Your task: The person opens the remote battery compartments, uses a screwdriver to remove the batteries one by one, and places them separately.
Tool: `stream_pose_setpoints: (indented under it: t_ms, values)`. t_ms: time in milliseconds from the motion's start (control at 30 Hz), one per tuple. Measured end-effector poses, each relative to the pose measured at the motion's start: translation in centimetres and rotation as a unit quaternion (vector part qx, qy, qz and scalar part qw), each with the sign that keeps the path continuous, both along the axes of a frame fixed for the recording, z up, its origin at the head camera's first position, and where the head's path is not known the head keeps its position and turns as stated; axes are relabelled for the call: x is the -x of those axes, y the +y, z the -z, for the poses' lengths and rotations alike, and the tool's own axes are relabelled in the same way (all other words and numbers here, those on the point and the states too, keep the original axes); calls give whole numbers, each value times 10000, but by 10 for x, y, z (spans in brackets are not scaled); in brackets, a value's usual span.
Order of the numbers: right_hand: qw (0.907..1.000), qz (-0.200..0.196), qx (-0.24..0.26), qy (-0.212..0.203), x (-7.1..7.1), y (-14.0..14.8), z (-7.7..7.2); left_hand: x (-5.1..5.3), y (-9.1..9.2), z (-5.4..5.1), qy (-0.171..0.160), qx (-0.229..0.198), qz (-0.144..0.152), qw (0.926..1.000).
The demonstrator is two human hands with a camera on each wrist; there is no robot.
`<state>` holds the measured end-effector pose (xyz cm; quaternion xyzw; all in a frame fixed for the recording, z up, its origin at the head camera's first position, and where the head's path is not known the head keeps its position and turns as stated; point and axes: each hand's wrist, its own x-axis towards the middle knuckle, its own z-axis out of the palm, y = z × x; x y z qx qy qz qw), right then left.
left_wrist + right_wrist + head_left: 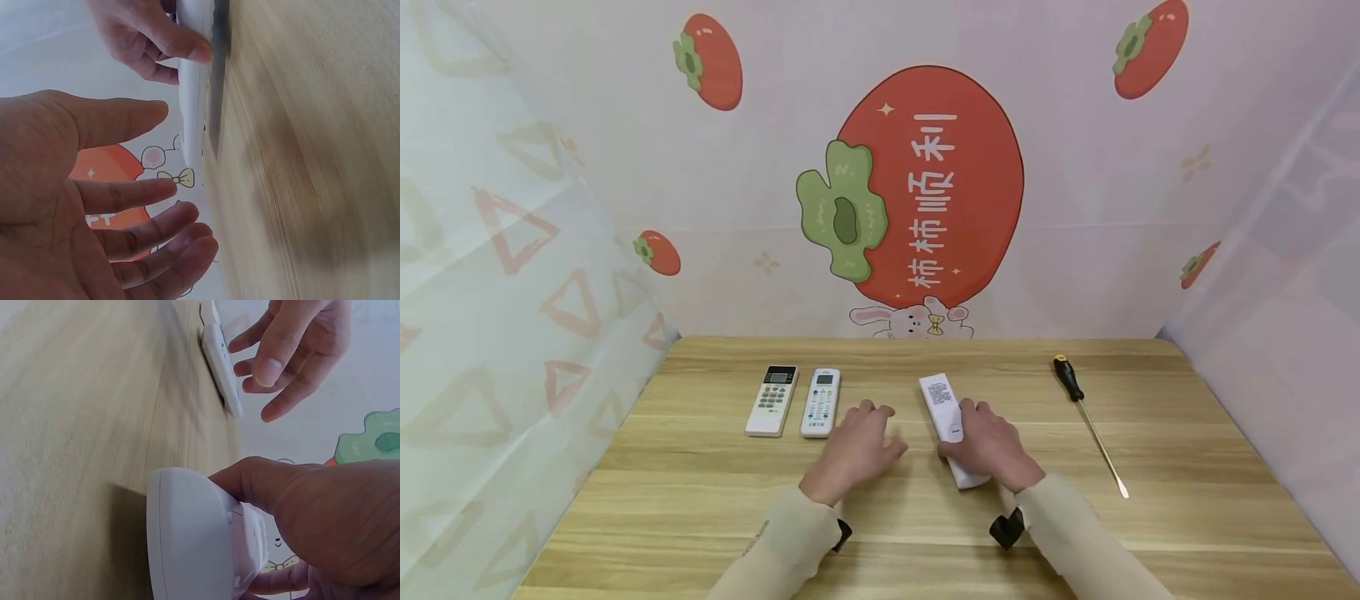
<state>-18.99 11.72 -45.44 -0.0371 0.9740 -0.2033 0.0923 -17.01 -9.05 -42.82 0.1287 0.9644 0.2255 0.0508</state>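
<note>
The right hand (992, 442) gripped the near half of the held remote (942, 408), its thumb along the left edge and its fingers round the right edge. That remote lay right of the middle of the wooden table (895, 575), labelled back upward, its long edges slanting from far left to near right. In the right wrist view its near end stood off the wood, with a shadow beside it; whether the far end touched the table, I could not tell.

The left hand (859, 442) hung above the wood with fingers loosely spread and thumb apart, holding nothing. It was just right of the slim remote (822, 404), and a strip of wood separated it from the right hand. The dark-topped remote (770, 412) lay left of the slim one, a narrow gap between their facing edges.

Well to the right, the screwdriver (1093, 427) pointed its tip toward the near right, with a broad stretch of wood between it and the right hand. The table's far edge met the printed backdrop (760, 167); both far remotes and the screwdriver handle sat short of that edge.
</note>
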Motion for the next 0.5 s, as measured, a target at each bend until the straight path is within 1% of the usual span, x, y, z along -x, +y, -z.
stream_pose_setpoints:
  t_ms: [167, 267, 500]
  values:
    - [10000, 10, 51, 72, 4, 3, 0, 1, 7, 2, 46, 160, 178, 9997]
    - [10000, 34, 62, 40, 5, 3, 1, 1, 11, 3, 4, 194, 301, 9994]
    - [9999, 45, 91, 52, 6, 3, 8, 4, 18, 7, 93, 450, 712, 9964]
